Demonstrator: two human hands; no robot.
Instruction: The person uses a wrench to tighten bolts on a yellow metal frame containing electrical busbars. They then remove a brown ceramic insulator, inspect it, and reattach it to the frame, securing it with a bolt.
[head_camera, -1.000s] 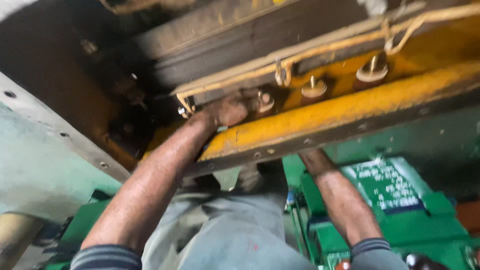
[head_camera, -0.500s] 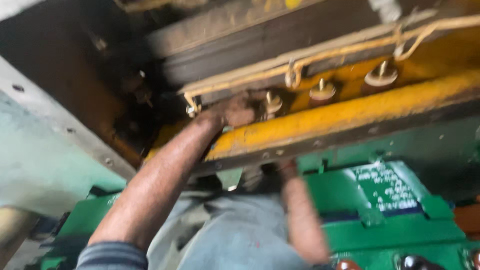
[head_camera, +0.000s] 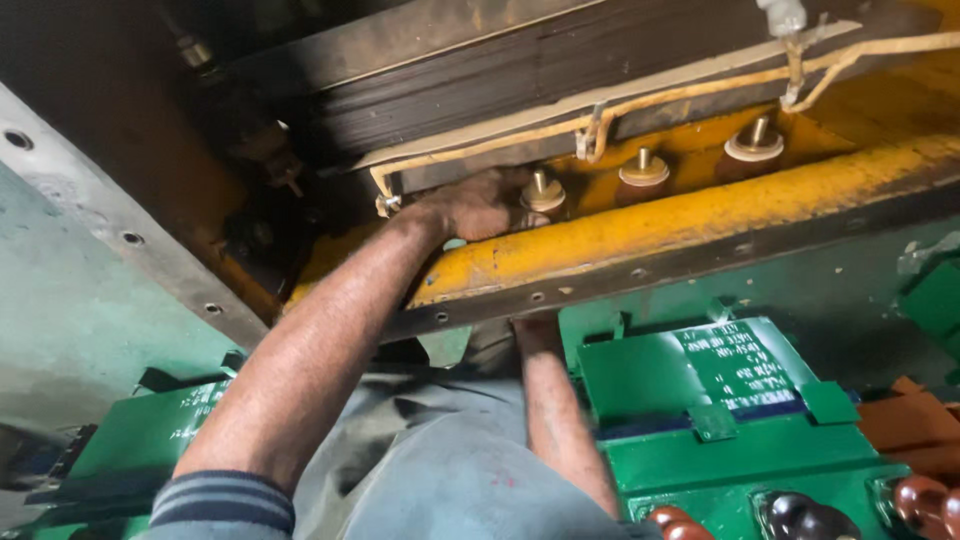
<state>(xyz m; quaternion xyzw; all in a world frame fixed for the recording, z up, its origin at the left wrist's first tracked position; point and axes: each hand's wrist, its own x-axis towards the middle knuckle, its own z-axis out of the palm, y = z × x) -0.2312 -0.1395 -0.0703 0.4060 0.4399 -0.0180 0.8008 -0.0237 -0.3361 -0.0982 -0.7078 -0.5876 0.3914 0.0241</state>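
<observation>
The left hand (head_camera: 478, 205) rested curled against the nearest brass terminal stud (head_camera: 541, 190) (its fingers' grip indistinct), just left of it; the right hand was hidden beneath the yellow frame rail (head_camera: 700, 215).

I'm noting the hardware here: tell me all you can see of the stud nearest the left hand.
The stud is a short brass-coloured threaded post on a pale round washer, upright on the yellow frame, first in a row of three. The left hand rests against it; the fingers are hidden behind it.
</observation>
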